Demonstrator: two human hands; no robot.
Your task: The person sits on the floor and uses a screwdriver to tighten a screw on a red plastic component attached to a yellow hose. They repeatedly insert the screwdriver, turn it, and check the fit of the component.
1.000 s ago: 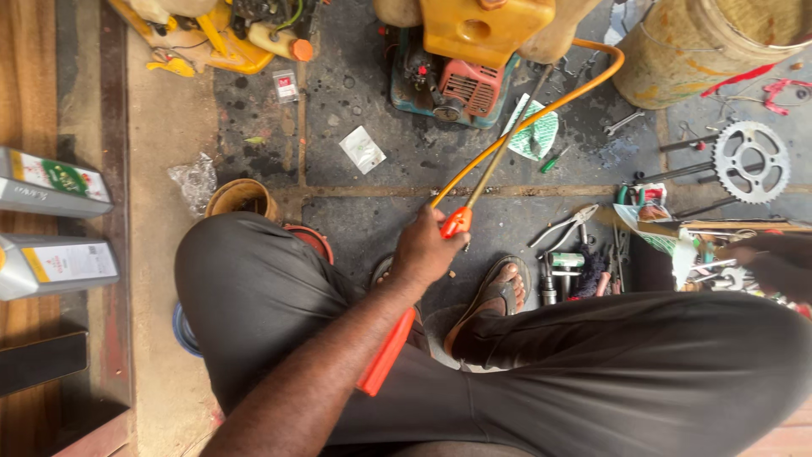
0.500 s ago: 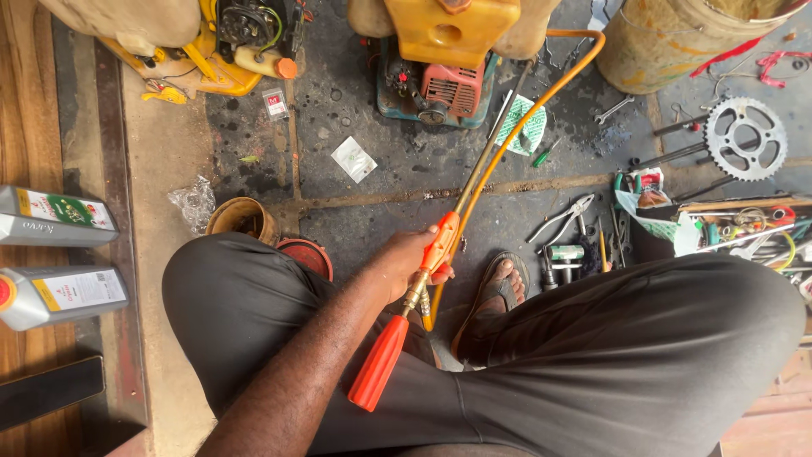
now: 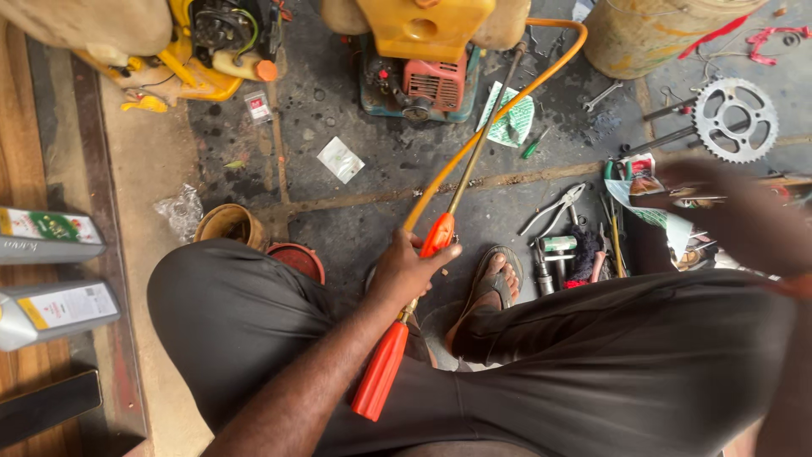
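My left hand grips an orange spray wand at its trigger valve, the thick orange handle slanting down across my lap. From the valve an orange hose and a thin metal lance run up to a yellow and red engine sprayer on the floor. My right hand is blurred at the right, over a heap of hand tools. Whether it holds anything does not show.
A chain sprocket, pliers and a spanner lie on the dark floor at right. A yellow drum stands at top right, another yellow machine at top left. Two grey oil cans lie at left, a brown cup by my knee.
My right hand has come into view at the right, blurred with motion. My left hand keeps its hold on the wand, which sits slightly lower and more upright in view.
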